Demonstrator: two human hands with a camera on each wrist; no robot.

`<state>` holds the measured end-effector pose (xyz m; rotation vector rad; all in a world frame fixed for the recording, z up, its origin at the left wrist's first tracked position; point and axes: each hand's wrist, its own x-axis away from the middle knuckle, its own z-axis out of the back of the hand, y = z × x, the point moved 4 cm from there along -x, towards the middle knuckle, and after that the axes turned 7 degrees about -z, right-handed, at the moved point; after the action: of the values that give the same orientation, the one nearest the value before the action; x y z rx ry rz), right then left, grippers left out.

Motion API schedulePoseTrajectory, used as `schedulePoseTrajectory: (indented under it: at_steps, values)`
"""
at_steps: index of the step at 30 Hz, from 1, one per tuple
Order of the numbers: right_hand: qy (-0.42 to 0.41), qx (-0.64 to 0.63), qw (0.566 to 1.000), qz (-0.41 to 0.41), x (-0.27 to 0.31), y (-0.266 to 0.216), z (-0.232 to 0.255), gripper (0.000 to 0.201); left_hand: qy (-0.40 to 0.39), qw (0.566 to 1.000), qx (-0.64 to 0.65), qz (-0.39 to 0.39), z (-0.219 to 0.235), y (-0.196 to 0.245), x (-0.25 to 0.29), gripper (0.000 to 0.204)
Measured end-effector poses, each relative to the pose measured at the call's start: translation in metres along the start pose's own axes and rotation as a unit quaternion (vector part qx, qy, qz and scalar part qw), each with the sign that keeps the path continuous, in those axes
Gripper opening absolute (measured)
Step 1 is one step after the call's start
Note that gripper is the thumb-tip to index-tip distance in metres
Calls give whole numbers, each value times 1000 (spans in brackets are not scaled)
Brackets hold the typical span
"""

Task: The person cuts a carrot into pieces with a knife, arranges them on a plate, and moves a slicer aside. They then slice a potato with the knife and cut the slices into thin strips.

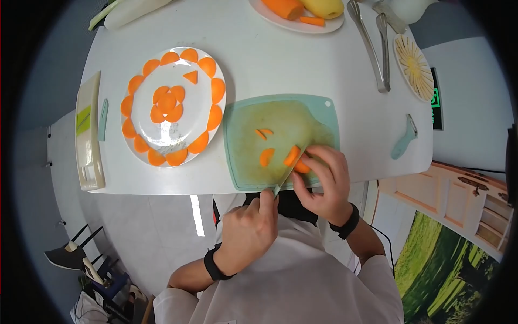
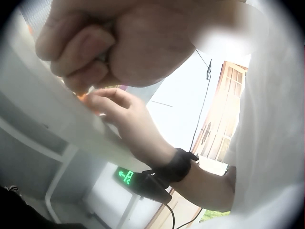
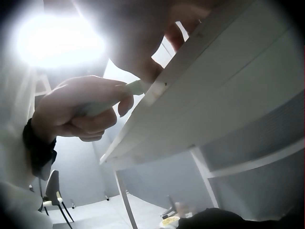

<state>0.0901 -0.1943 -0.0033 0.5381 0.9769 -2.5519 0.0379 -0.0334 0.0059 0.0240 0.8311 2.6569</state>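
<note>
In the head view my left hand [image 1: 249, 232] grips the green handle of a knife [image 1: 283, 180] at the front edge of a green cutting board [image 1: 243, 116]. The blade slants up and right, against a thick carrot slice [image 1: 292, 155]. My right hand [image 1: 330, 186] holds a carrot piece [image 1: 302, 167] on the board, fingers bent over it close to the blade. A half-round slice [image 1: 267, 157] and thin slivers [image 1: 261, 134] lie to the left. The left wrist view shows my left fist [image 2: 119, 47]; the green handle [image 3: 97, 107] appears in the right wrist view.
Left of the board stands a white plate [image 1: 186, 121] with a ring of carrot slices and a central cluster. Around them lie a white board-like tool [image 1: 89, 135], tongs [image 1: 372, 46], a peeler [image 1: 404, 143], a plate of pale strips [image 1: 414, 67] and a vegetable plate [image 1: 297, 26].
</note>
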Motion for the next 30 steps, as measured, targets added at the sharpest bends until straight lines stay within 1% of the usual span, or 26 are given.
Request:
schedulePoseTrajectory:
  at_steps: [5, 11, 24, 30]
  values:
    - [-15, -9, 998, 56, -4, 2, -2, 26, -7, 1000, -3, -2, 5, 2, -2, 16]
    - [-34, -13, 998, 60, -5, 2, -4, 25, -10, 1000, -9, 2, 8, 1, 0, 17]
    - [-37, -16, 997, 69, -6, 2, -4, 26, -46, 999, -11, 9, 15, 2, 2, 15]
    - [-38, -17, 997, 71, -5, 2, -4, 26, -51, 999, -7, 14, 18, 3, 2, 16]
